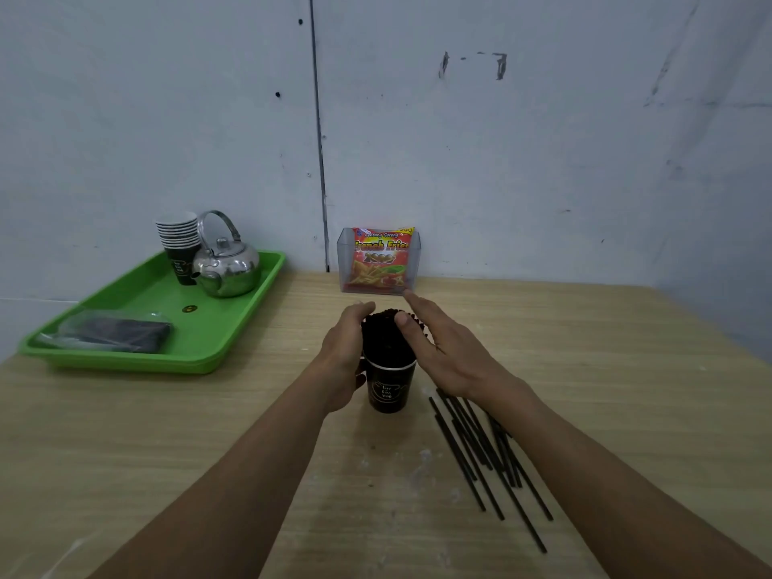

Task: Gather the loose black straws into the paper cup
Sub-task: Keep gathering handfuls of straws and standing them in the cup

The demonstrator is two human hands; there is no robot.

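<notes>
A black paper cup (390,388) with a white rim stands upright at the middle of the wooden table (209,432). A thick bundle of black straws (384,336) stands in it. My left hand (342,348) curls round the left side of the bundle, its thumb down by the cup's rim. My right hand (443,348) lies flat against the bundle's right side, fingers straight, thumb resting on the straw tips. Several loose black straws (476,453) lie on the table to the right of the cup, partly hidden under my right forearm.
A green tray (234,328) at the back left holds a steel kettle (227,265), a stack of paper cups (179,240) and a plastic bag of black straws (113,332). A clear holder with a red snack packet (380,261) stands against the wall behind the cup.
</notes>
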